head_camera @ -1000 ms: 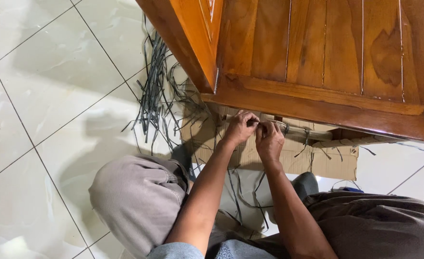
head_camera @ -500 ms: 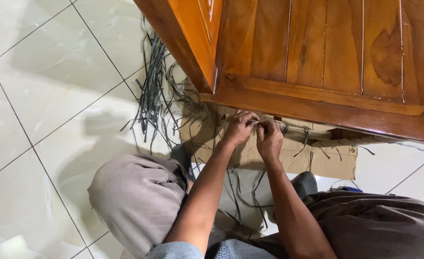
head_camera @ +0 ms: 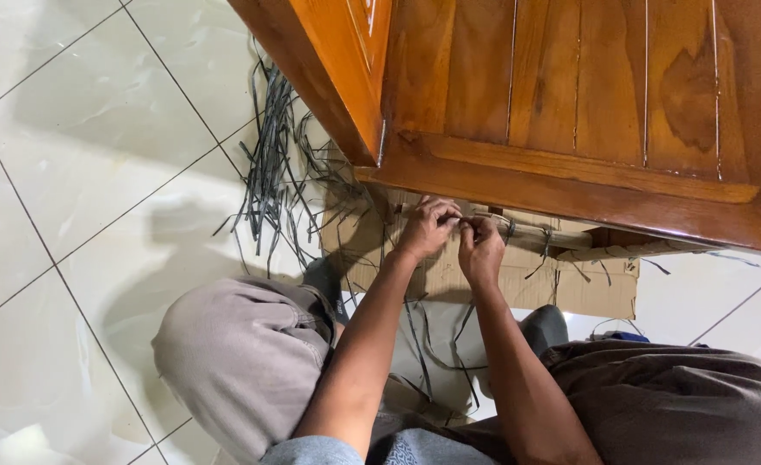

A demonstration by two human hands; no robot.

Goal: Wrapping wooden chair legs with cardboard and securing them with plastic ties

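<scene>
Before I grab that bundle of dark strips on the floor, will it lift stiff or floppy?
Probably floppy: the dark strips are thin and lie splayed and curved across the tile floor. Likely light, so a push would scatter them. Loose ends may snag each other.

Two hands, the left hand [head_camera: 426,226] and the right hand [head_camera: 481,250], are in view. One wooden door [head_camera: 587,95], one flattened cardboard sheet [head_camera: 518,280] and one blue object [head_camera: 620,337]. Dark thin strips [head_camera: 269,164] lie in one loose pile, too many and too tangled to count.
</scene>
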